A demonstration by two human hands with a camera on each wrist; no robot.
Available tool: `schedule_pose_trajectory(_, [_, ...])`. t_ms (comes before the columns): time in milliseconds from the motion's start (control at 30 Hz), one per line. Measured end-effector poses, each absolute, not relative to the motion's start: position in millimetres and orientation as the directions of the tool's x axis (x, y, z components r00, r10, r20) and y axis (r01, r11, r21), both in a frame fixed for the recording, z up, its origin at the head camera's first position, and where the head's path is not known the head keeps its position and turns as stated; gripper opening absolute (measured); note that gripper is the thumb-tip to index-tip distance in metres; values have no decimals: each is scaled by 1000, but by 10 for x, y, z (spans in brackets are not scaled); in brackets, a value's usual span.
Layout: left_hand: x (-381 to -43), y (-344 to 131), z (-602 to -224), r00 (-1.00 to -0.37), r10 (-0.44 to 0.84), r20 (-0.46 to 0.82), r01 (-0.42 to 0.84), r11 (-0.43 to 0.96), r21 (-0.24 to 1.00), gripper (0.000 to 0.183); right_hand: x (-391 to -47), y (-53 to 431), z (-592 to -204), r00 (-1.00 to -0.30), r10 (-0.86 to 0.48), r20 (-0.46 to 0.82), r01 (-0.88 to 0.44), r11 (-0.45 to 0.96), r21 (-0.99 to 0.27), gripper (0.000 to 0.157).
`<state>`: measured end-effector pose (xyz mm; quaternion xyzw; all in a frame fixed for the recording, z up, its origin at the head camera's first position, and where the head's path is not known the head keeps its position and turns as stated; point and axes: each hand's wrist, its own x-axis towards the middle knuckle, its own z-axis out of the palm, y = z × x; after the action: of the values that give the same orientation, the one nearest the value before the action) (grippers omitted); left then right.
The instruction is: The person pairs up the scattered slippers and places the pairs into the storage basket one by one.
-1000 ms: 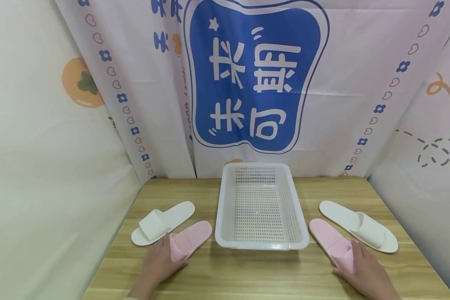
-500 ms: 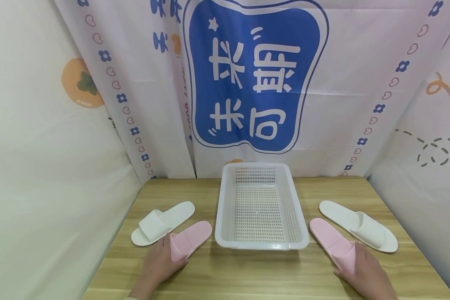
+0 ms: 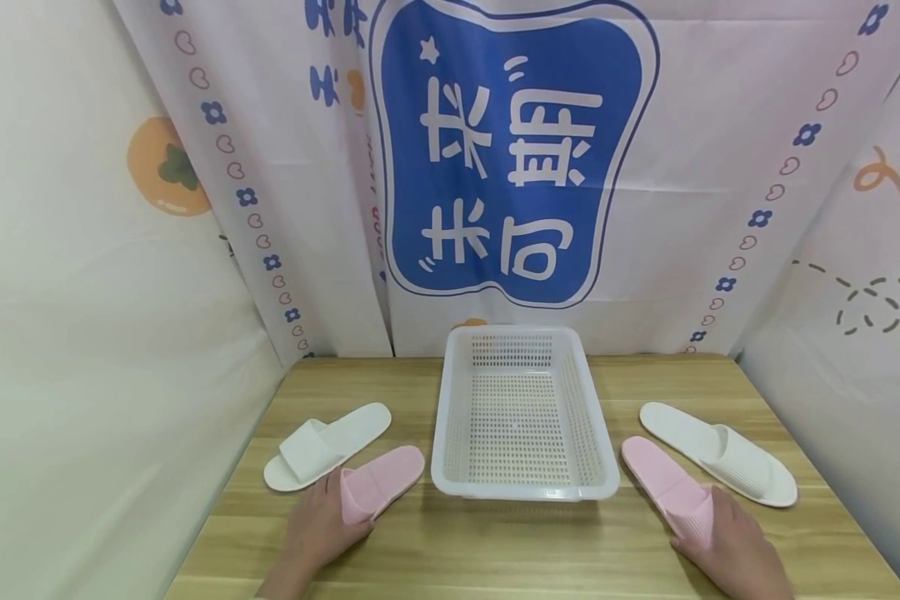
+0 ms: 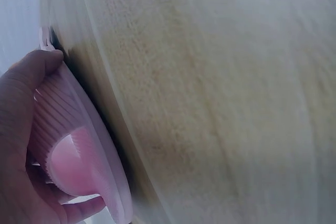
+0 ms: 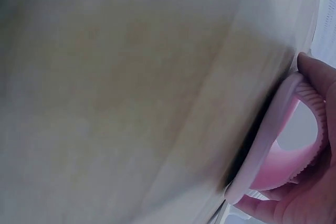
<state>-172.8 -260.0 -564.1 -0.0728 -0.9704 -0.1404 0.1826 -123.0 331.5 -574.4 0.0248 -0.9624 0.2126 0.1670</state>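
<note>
Left of the basket in the head view, my left hand (image 3: 318,521) grips a pink slipper (image 3: 390,477) across its strap. The left wrist view shows the thumb (image 4: 44,61) on one edge of that slipper (image 4: 86,114) and fingers curled round the other edge. On the right side, my right hand (image 3: 738,550) holds a second pink slipper (image 3: 654,471) the same way, toe end toward me. In the right wrist view, thumb and fingers span this slipper (image 5: 262,140), and a dark shadow runs along its sole. The hands hide both toe ends in the head view.
A white perforated plastic basket (image 3: 525,492) stands between the hands at the table's middle. One white slipper (image 3: 307,450) lies beyond the left pink one, another white slipper (image 3: 746,458) beyond the right one. Printed cloth (image 3: 690,250) hangs behind the wooden table (image 3: 510,562).
The right hand's fingers have drawn in round the edge of its pink slipper. The left pink slipper's heel end has shifted very slightly; the basket and white slippers stay put.
</note>
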Motion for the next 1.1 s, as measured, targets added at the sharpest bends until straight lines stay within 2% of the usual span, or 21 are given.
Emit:
schedule_pose_trajectory(367, [-1712, -2618, -5538, -910, 84, 407, 192, 953, 233, 98, -1199, 3311, -5657, -944, 53, 326, -90, 909, -408, 95])
schedule_pose_trajectory(967, [-1750, -2638, -5320, -883, 65, 465, 183, 959, 215, 102, -1274, 3350, -5508, -884, 36, 467, -176, 899, -402, 96])
schedule_pose_trajectory(1100, [-1780, -2651, -5279, -856, 70, 512, 204, 956, 210, 100, -1296, 3385, -5469, -876, 28, 482, -181, 906, -383, 96])
